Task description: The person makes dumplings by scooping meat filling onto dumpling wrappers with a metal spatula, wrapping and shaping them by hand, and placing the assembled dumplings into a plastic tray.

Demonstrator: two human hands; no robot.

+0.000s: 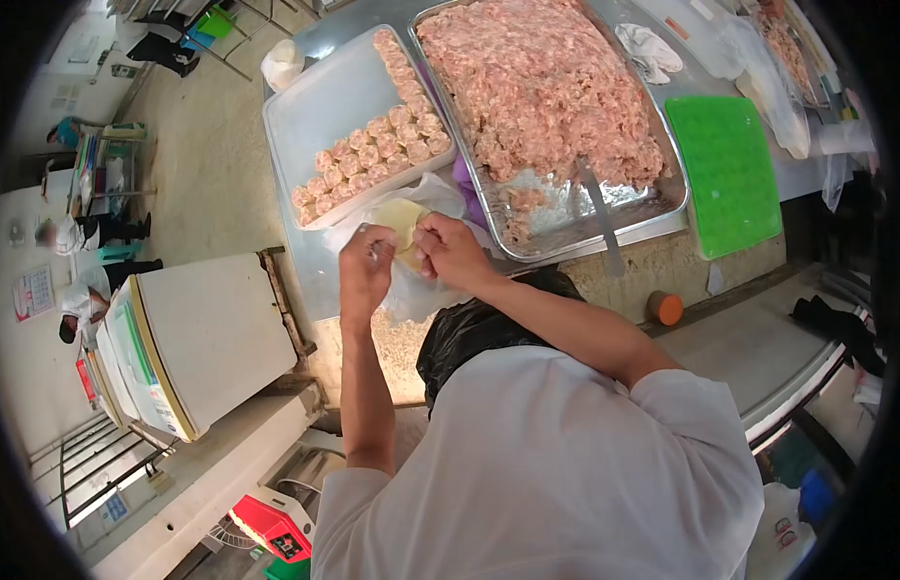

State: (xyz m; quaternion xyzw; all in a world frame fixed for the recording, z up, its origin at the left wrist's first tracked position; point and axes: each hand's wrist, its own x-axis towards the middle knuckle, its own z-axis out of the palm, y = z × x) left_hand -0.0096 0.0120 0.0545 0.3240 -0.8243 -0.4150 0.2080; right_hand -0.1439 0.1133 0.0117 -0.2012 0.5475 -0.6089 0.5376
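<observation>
Both my hands are over a pale yellow stack of round wrappers (400,218) lying in a clear plastic bag (411,295). My left hand (369,259) is curled at the left side of the stack, its fingers bent together. From the right, my right hand (450,249) pinches at the edge of the wrappers. Just beyond is a white tray (324,92) with rows of filled dumplings (382,150). Next to it a large metal tray (527,253) holds pink minced meat (547,87), with a metal spatula (601,215) resting across its near rim.
A green tray (725,174) stands at the right, near a crumpled white cloth (649,52). An orange-ended cylinder (666,307) sits below the table edge. At the left are a white cabinet (218,329) and people in white shirts.
</observation>
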